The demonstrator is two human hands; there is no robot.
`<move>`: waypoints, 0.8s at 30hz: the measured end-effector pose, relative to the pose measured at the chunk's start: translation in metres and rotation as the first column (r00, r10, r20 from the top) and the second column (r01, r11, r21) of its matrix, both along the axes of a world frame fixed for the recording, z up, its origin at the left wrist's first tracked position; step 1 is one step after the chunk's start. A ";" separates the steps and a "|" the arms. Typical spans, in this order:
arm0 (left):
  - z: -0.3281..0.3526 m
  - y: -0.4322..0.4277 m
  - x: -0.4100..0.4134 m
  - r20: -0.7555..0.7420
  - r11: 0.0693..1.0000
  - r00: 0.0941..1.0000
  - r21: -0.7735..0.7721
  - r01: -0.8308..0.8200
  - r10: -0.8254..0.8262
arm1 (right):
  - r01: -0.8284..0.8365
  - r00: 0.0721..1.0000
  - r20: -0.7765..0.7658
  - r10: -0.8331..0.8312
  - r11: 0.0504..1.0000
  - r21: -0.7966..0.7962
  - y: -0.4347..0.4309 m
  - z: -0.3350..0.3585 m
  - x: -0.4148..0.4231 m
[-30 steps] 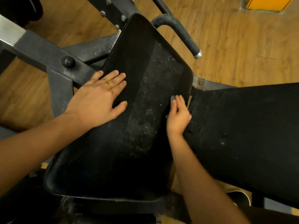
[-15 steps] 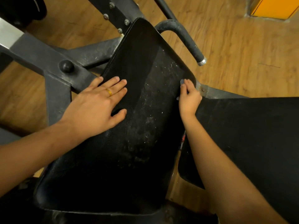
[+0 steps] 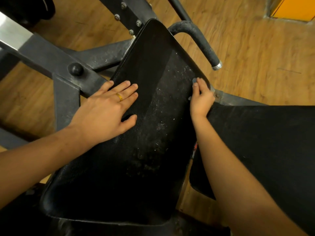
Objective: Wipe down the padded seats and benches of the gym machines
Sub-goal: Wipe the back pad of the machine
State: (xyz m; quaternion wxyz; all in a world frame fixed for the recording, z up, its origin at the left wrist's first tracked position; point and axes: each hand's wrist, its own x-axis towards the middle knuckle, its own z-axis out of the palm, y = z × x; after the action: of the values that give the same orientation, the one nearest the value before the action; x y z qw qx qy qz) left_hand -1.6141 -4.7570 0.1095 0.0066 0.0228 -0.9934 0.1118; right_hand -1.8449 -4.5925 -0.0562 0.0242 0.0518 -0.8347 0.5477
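A black padded seat (image 3: pixel 153 133), dusty with white specks, fills the middle of the head view. My left hand (image 3: pixel 105 109), with a gold ring, rests flat on the pad's left side, fingers straight. My right hand (image 3: pixel 201 97) lies at the pad's far right edge and holds a small grey cloth (image 3: pixel 194 81) against it. Only scraps of the cloth show past my fingertips and near my thumb. A second black pad (image 3: pixel 264 142) lies to the right, partly under my right forearm.
The machine's grey steel frame (image 3: pixel 51 58), with a round knob (image 3: pixel 75 68), runs under the pad's left side. A black curved handle (image 3: pixel 202 43) with a metal end cap sticks out beyond the pad's far right corner. Wooden floor lies all around.
My right hand has slid with the cloth along the pad's right edge toward the far corner. My left hand has stayed flat in the same place.
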 end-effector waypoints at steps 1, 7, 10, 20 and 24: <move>0.000 0.000 0.001 -0.003 1.000 1.000 -0.001 0.001 -0.001 | 0.008 1.000 -0.025 -0.008 1.000 0.002 0.002 -0.002 0.011; 0.001 0.002 0.000 -0.005 1.000 1.000 -0.003 0.005 -0.005 | 0.017 1.000 -0.011 -0.017 1.000 -0.004 -0.009 0.009 -0.034; 0.001 0.002 0.000 0.001 1.000 1.000 -0.003 -0.001 0.001 | -0.021 1.000 -0.001 0.021 1.000 -0.006 -0.014 0.015 -0.038; 0.002 0.001 0.000 0.009 1.000 1.000 -0.001 0.013 -0.012 | -0.784 0.621 0.357 0.698 0.543 0.302 0.055 0.019 -0.072; 0.002 0.002 -0.001 0.003 1.000 1.000 -0.006 0.016 -0.016 | -0.681 0.725 0.179 0.666 0.652 0.334 0.046 0.011 -0.060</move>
State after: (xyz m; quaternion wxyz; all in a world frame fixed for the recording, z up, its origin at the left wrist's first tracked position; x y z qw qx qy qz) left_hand -1.6147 -4.7551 0.1114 0.0063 0.0147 -0.9933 0.1146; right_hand -1.9051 -4.5466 -0.0457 -0.2077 0.3500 -0.8447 0.3475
